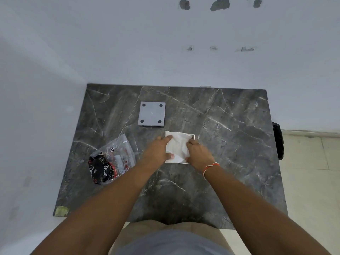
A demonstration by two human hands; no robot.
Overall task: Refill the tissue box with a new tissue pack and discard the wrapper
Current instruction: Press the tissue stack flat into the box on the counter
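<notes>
A white square tissue box (193, 135) stands open side up in the middle of the dark marble table. A stack of white tissues (178, 146) lies in it. My left hand (159, 150) holds the stack's left edge, thumb on its near edge and fingers at the far left corner. My right hand (198, 153) grips the right edge, fingers curled over the tissues. The box's grey bottom panel (152, 114), with round dark feet at its corners, lies flat behind and to the left. The empty clear wrapper (112, 162) with black and red print lies crumpled at the left.
The marble table (230, 144) stands against a white wall at the back and left. A black object (278, 140) hangs past the table's right edge. Pale floor tiles show on the right. A greenish patch marks the table's near left corner (61, 211).
</notes>
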